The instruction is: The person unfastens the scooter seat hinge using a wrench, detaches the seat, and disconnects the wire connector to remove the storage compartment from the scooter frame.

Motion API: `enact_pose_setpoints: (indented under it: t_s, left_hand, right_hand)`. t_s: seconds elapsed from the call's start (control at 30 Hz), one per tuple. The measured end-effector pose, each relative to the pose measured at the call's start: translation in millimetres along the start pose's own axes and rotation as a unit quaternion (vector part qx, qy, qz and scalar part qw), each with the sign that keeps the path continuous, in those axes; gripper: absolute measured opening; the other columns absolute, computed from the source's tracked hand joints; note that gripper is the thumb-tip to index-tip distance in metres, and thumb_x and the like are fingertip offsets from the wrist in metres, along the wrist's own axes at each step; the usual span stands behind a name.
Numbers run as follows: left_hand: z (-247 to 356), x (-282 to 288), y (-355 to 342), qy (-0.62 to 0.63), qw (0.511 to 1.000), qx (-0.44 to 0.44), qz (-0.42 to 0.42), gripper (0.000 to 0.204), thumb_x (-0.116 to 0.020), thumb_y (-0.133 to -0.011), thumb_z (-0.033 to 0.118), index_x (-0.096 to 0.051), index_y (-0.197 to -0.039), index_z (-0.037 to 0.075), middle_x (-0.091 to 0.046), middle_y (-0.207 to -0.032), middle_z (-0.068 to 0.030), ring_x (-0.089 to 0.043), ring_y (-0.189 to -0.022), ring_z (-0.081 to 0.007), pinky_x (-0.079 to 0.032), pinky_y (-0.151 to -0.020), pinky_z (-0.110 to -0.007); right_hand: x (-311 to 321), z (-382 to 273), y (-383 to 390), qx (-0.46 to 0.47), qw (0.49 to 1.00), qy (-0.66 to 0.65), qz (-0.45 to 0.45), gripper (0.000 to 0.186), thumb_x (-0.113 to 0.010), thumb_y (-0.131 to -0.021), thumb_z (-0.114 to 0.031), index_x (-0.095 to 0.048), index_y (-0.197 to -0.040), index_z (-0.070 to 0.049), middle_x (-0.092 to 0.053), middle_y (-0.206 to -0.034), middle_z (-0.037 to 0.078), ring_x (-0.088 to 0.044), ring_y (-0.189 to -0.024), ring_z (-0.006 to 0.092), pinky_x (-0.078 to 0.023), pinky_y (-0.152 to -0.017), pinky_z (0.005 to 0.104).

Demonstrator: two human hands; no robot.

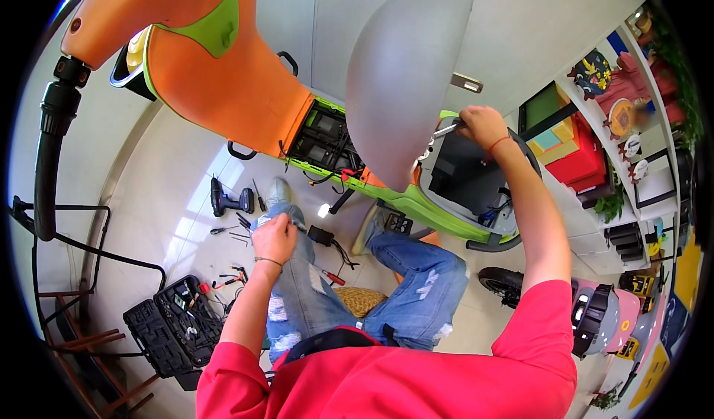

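Note:
My right hand (482, 127) is closed round a slim silver hand tool (447, 130), whose exact kind I cannot make out. The tool's metal end points left toward the base of the raised grey seat (401, 69) on an orange and green scooter (439, 214). Below this hand the dark under-seat compartment (468, 170) lies exposed. My left hand (275, 239) rests in a fist on my left knee; whatever its fingers may hold is hidden. Ahead of it, the scooter's footboard bay (323, 136) is uncovered, showing black parts and loose cables.
On the floor at left lie a cordless drill (230, 197), a screwdriver (259, 194) and an open black tool case (175, 326). A black box with a cable (321, 235) sits between my feet. Shelves (617, 144) stand at right, near a pink scooter (613, 318).

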State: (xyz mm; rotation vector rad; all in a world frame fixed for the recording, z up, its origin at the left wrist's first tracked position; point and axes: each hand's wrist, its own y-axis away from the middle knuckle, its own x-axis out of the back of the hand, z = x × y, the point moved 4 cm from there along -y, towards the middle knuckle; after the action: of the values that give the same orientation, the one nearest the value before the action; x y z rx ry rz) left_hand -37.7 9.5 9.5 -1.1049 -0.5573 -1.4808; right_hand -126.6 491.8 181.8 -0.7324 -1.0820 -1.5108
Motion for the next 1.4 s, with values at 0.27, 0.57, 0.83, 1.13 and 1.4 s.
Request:
enact_pose_setpoints:
  t_s: [0.27, 0.57, 0.83, 1.13, 1.4]
  left_hand:
    - [3.6, -2.8, 5.5, 0.006, 1.000, -0.001, 0.024, 0.011, -0.061, -0.080, 0.019, -0.058, -0.077, 0.010, -0.064, -0.070, -0.0099, -0.062, -0.062, -0.0326, -0.047, -0.056, -0.045]
    - [3.3, 2.1, 2.6, -0.004, 0.999, -0.007, 0.033, 0.011, -0.061, -0.080, 0.019, -0.057, -0.076, 0.010, -0.063, -0.070, -0.0103, -0.062, -0.061, -0.0329, -0.047, -0.056, -0.045]
    - [6.4, -0.1, 0.4, -0.007, 0.999, -0.011, 0.035, 0.009, -0.061, -0.080, 0.019, -0.059, -0.077, 0.010, -0.064, -0.071, -0.0096, -0.062, -0.062, -0.0323, -0.048, -0.056, -0.045]
    - [5.1, 1.0, 1.8, 0.000, 1.000, 0.003, 0.017, 0.007, -0.060, -0.082, 0.019, -0.062, -0.081, 0.012, -0.066, -0.075, -0.0097, -0.063, -0.068, -0.0317, -0.048, -0.060, -0.044]
    - [3.2, -1.3, 0.9, -0.006, 1.000, 0.004, 0.001, 0.008, -0.060, -0.082, 0.019, -0.062, -0.082, 0.012, -0.066, -0.076, -0.0100, -0.064, -0.068, -0.0321, -0.048, -0.060, -0.044]
  right_hand:
    - [6.3, 9.0, 24.3, 0.093, 0.963, -0.102, 0.229, 0.018, -0.063, -0.087, -0.019, -0.068, -0.102, -0.010, -0.061, -0.096, 0.006, -0.059, -0.095, 0.0266, -0.051, -0.080, 0.0390]
    - [-3.5, -36.9, 85.2, 0.001, 0.903, -0.345, 0.257, 0.022, -0.062, -0.092, -0.021, -0.067, -0.103, -0.003, -0.057, -0.089, 0.016, -0.058, -0.088, 0.0341, -0.048, -0.076, 0.0398]
    - [-74.9, -99.0, 119.4, -0.213, 0.754, -0.511, 0.353, 0.021, -0.061, -0.094, -0.019, -0.066, -0.099, 0.000, -0.059, -0.085, 0.014, -0.058, -0.074, 0.0257, -0.046, -0.068, 0.0349]
    - [-73.2, -111.6, 120.5, -0.244, 0.675, -0.566, 0.406, 0.023, -0.062, -0.095, -0.021, -0.067, -0.101, 0.001, -0.066, -0.083, 0.013, -0.061, -0.071, 0.0199, -0.048, -0.068, 0.0309]
    - [-68.1, -117.0, 107.4, -0.270, 0.713, -0.556, 0.331, 0.027, -0.062, -0.093, -0.026, -0.068, -0.102, -0.001, -0.066, -0.077, 0.014, -0.062, -0.066, 0.0230, -0.048, -0.063, 0.0332]
